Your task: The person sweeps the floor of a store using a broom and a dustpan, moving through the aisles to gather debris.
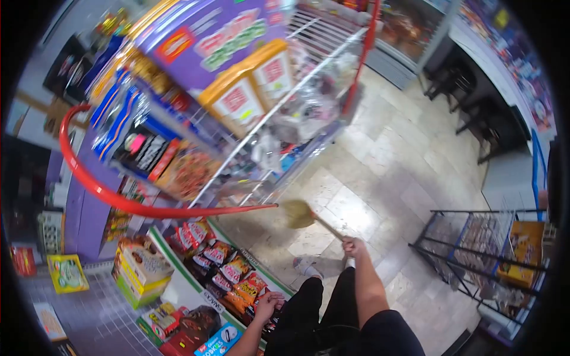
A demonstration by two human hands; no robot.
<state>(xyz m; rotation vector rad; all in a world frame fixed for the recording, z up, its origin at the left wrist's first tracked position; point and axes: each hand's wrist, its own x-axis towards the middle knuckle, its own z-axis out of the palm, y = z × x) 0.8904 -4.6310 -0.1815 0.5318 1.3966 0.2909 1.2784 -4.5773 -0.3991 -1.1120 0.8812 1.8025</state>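
My right hand [354,245] is wrapped round the stick of a short broom [299,214] with a tan, fan-shaped head. The broom head points away from me, over the tiled floor beside the tip of a red curved rail. My left hand [269,304] hangs low at the edge of the snack display [223,268], its fingers apart and nothing in them. Close to those fingers lie bright orange snack bags [249,287] among several red and black packets.
Above the snacks stands a wire rack [256,126] with purple and orange boxes, edged by the red rail [142,209]. On my left are stacked food boxes [141,268]. Black metal shelving [475,252] stands at right, with black stools [454,83] beyond. Pale tiled floor [386,160] runs between.
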